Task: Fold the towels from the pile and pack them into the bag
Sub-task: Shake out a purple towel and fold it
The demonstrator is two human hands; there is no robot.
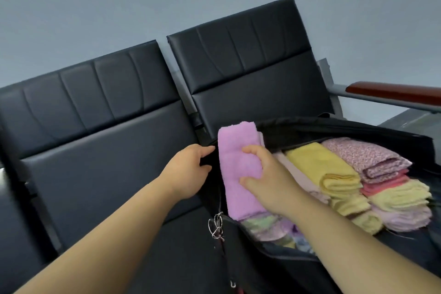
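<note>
1. Right hand [269, 179]: fingers and thumb curled round a folded lilac towel [236, 167], which it holds on edge at the left end of the bag [334, 126]
2. Left hand [188, 169]: pinches the bag's left rim just beside the towel and seems to hold the opening wide. The hands are close, with the towel between them
3. Towel position: lower part already inside the bag mouth, upper end above the rim. Judged part-way in, not yet let go
4. Progress: bag looks well filled. Rows of folded towels lie side by side, among them a yellow towel [317, 164] on top of one row and a flowered cloth [365, 153] on top of the next
5. What is left: seat the lilac towel. The pile is out of view, so I cannot tell how many remain to fold
6. Counts: one bag, one towel in hand, two hands
7. Packed pieces: at least three rows, several layers each. Edges blur together, so no exact count
8. Surroundings: two black padded seats [107, 162] with the bag resting on the right one, one wooden armrest [391, 92], and a small cluster of metal rings [216, 225] hanging at the bag's near corner
</note>
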